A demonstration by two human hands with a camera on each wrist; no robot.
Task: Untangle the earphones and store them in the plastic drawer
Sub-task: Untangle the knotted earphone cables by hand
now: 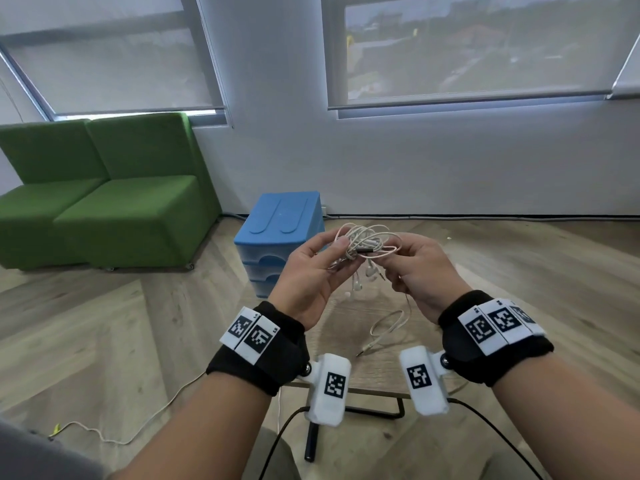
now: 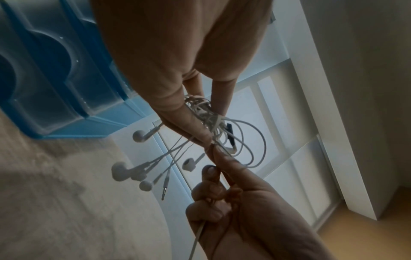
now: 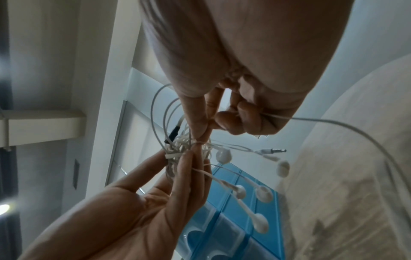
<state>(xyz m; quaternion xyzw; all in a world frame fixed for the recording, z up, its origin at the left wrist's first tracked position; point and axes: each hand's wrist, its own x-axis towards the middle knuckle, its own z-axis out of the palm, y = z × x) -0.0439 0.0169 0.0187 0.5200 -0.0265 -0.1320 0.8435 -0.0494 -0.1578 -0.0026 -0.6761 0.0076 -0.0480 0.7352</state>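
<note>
Wood-pattern flooring (image 1: 104, 341) and a white wall with two blind-covered windows are framing the work area; a green sofa (image 1: 104, 192) is standing at far left.

The left hand (image 1: 308, 275) is pinching the dense knot of the tangled earphones (image 1: 363, 245) between thumb and fingertips, with the remaining fingers extended alongside the bundle. The right hand (image 1: 420, 271) is pinching one strand at the edge of the knot between thumb and forefinger, and its other fingers are curling round a cable that is running out through the palm. Several earbuds (image 2: 121, 171) and a jack plug (image 2: 165, 189) are hanging free below the knot. A longer cable loop (image 1: 388, 327) is hanging down below the right hand toward the round tabletop (image 1: 346, 313); contact with it cannot be confirmed.

Step in hand: untangling, at an early stage, since the core knot is remaining tight. The next move is calling for the right hand to draw its pinched strand out of the bundle while the left hand is anchoring the knot, easing rather than yanking.

Beyond the hands, the blue plastic drawer unit (image 1: 277, 233) is standing on the tabletop. All visible drawer fronts are sitting closed, and the contents cannot be determined through the translucent fronts. Storage is requiring one drawer to be opened first.
</note>
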